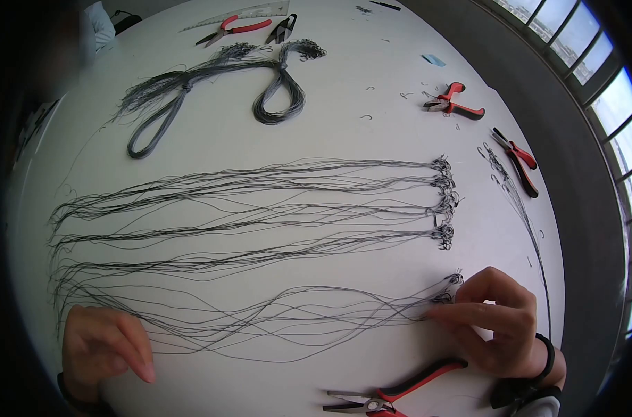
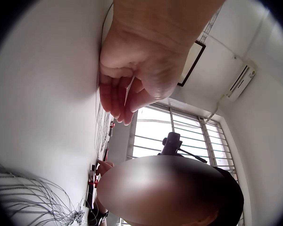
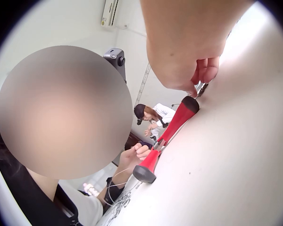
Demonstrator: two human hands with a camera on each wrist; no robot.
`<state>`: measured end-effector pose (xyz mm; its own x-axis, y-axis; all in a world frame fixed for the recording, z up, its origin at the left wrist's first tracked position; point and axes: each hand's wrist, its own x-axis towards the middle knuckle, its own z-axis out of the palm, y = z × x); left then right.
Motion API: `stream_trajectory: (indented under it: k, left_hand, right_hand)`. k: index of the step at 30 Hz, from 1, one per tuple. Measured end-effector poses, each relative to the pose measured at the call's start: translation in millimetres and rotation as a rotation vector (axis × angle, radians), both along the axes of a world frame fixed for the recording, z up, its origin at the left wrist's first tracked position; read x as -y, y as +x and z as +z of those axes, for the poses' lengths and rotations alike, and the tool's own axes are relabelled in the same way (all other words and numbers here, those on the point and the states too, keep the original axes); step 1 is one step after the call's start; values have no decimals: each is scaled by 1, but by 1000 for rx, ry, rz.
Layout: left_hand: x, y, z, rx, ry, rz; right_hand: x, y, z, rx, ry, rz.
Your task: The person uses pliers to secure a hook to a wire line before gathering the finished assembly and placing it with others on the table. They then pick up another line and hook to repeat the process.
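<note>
Dark fishing lines with hooks lie in long rows on the white table in the head view. At the right end of the nearest bundle of lines (image 1: 281, 306), my right hand (image 1: 493, 320) pinches a hooked fishing line between thumb and forefinger, close beside a cluster of hooks (image 1: 444, 297). In the right wrist view its fingertips are low over the table. My left hand (image 1: 107, 344) hovers at the loose left end of that bundle, fingers loosely bent and nothing seen in them. The left wrist view shows the left hand's palm (image 2: 141, 70) side-on.
Red-handled pliers (image 1: 399, 393) lie at the front edge. Farther rows of hooked lines (image 1: 260, 177), two tied hanks (image 1: 281, 97), red cutters (image 1: 455, 103), more pliers (image 1: 517, 163), a ruler (image 1: 253, 10) and snips (image 1: 283, 29) lie beyond. Another person (image 3: 153, 117) sits behind.
</note>
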<state>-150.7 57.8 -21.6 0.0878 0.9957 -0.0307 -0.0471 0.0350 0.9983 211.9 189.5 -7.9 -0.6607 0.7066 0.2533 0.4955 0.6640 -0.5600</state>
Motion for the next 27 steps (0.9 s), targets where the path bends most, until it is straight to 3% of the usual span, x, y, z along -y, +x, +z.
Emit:
stream_trajectory:
  k: [27]
  left_hand:
    - [0, -2, -2, 36, 8, -3]
  right_hand:
    - [0, 0, 2, -25, 4, -40]
